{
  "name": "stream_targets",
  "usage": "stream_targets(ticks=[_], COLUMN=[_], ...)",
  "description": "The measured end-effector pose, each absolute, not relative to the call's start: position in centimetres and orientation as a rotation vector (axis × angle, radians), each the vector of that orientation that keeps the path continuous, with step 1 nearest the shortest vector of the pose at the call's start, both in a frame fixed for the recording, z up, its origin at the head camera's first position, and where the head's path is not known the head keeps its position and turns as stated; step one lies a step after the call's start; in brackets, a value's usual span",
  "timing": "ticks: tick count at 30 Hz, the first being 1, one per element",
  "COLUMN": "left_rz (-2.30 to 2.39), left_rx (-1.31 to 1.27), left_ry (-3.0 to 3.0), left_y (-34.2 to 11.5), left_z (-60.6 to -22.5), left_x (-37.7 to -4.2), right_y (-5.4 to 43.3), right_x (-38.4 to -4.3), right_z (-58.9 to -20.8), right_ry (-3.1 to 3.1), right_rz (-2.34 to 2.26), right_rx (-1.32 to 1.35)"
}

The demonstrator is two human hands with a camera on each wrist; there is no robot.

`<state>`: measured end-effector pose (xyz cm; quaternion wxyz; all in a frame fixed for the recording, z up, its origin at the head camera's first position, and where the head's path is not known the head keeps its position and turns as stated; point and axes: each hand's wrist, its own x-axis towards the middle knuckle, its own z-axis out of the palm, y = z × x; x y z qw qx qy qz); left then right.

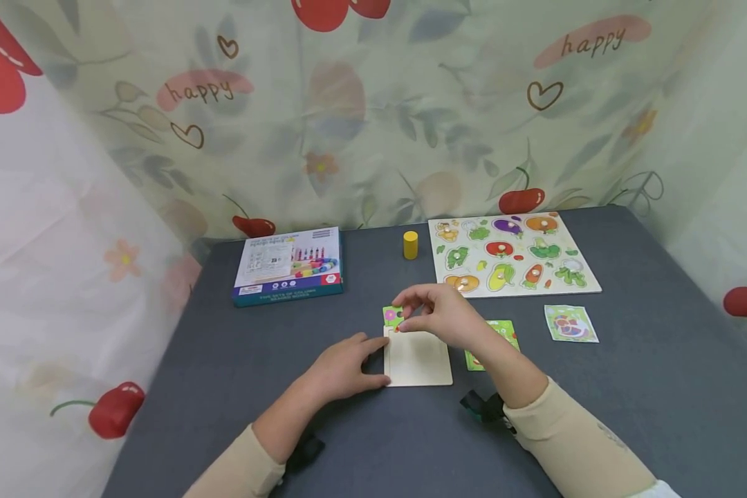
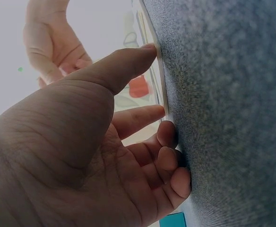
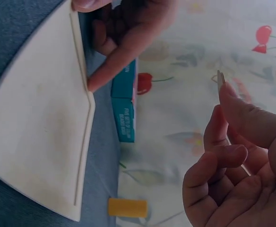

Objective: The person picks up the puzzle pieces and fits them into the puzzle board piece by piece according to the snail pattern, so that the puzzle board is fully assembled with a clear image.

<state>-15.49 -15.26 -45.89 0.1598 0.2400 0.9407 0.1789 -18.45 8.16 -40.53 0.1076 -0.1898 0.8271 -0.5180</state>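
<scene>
A small pale wooden puzzle tray [image 1: 418, 361] with a low raised border lies flat in front of me. My left hand [image 1: 344, 368] rests at its left side, thumb and index fingertip touching the edge. In the left wrist view the other fingers [image 2: 167, 158] curl loosely near the tabletop. Over the tray's upper left corner, my right hand [image 1: 440, 315] pinches a small green puzzle piece [image 1: 391, 315] with a pink flower print. In the right wrist view that piece [image 3: 221, 79] is seen edge-on, thin, between thumb and fingertip.
Right of the tray lies green printed material [image 1: 503, 329], partly hidden by my right forearm; farther right is a fruit-printed card [image 1: 570, 324]. Behind stand a yellow cylinder [image 1: 410, 245], a boxed bead set [image 1: 288, 266] and a vegetable peg board [image 1: 517, 256]. A printed curtain [image 1: 373, 138] backs the table.
</scene>
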Motion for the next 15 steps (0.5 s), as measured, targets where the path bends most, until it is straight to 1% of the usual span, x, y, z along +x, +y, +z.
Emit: stream_targets(ticks=[9, 15], left_rz=[0.51, 0.511], left_rx=[0.692, 0.713], left_ry=[2.685, 2.698], left_y=[-15.3, -15.3], left_z=[-45.9, -45.7], left_x=[-15.4, -15.4], right_y=[7.3, 7.0], right_x=[-19.0, -19.4], right_z=[-42.6, -43.7], right_ry=[2.437, 2.458], right_rz=[-1.503, -1.456], right_rx=[-0.413, -0.372])
